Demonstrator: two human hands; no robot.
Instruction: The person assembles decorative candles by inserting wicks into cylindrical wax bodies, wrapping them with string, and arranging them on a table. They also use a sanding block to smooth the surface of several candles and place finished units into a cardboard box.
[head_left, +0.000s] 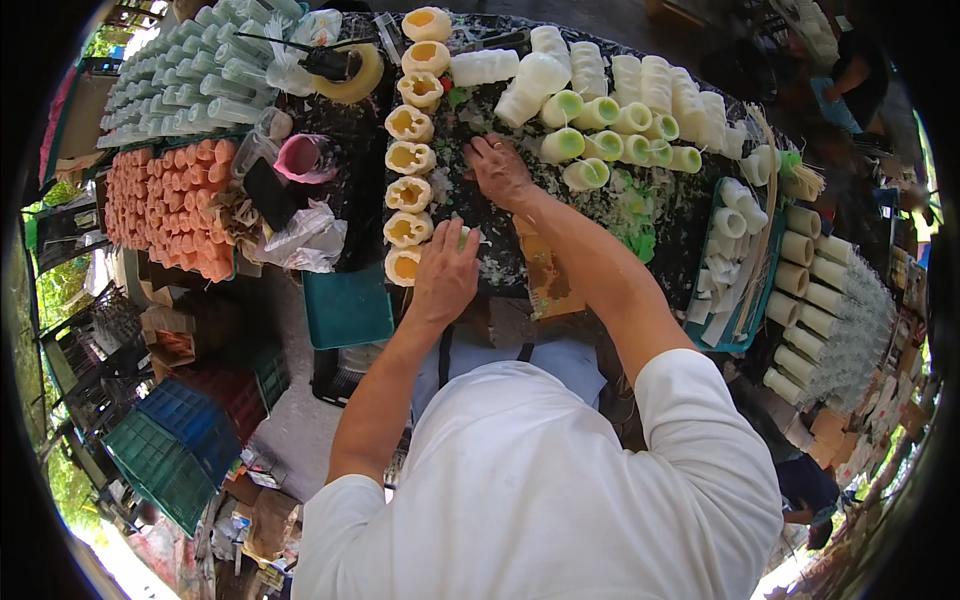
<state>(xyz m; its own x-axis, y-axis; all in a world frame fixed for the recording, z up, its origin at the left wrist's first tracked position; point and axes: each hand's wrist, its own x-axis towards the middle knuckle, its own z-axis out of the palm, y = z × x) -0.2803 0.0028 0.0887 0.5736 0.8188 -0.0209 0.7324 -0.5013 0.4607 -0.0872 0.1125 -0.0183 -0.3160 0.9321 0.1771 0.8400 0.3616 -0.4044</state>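
Eight yellow carved shells (409, 157) run in a column up the dark worktop (510, 262). The left hand (444, 272) lies flat, fingers together, beside the lowest one, hiding whatever is under it. Right of that column the right hand (500, 170) rests palm down, fingers loosely spread, fingertips indistinct; green-lined cups (600, 145) lie farther right.

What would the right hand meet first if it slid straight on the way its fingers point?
Likely the pale green cups lying in rows just beyond the right hand, which rests flat on the dark worktop; depth is hard to judge.
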